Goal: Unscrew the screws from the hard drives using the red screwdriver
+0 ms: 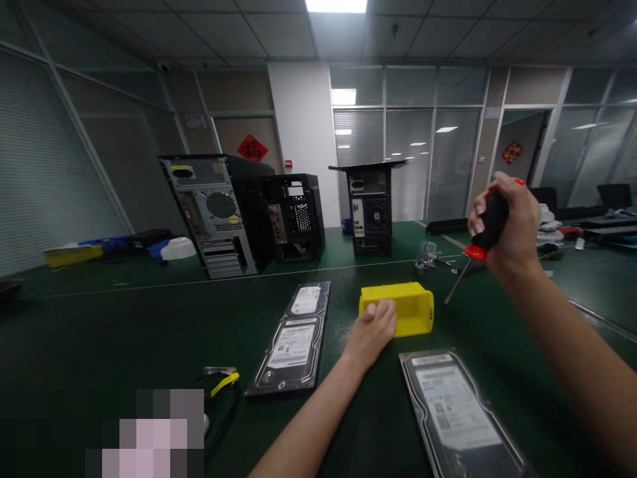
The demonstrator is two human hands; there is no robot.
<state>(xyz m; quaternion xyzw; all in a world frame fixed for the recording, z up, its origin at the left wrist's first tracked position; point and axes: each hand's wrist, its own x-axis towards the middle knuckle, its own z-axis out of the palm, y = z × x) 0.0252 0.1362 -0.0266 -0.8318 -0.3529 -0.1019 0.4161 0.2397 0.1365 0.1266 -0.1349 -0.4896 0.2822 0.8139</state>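
From the head camera, your left hand curled its fingers over the near rim of the small yellow plastic bin. It was probably light, stiff and apt to slide, and best gripped at that rim. Up right of the bin, your right hand clenched a black-and-red-handled screwdriver.

Only 1 view exists, from a camera worn on the person's head. It looks forward and slightly down along the green table, from its near side toward the glass wall at the far end. Both forearms enter from the bottom edge. The left hand on the yellow bin and the raised right hand around a screwdriver sit close to the lens. The 3 computer cases stand well behind them. The tilt is shallow, so the ceiling fills the frame's top.
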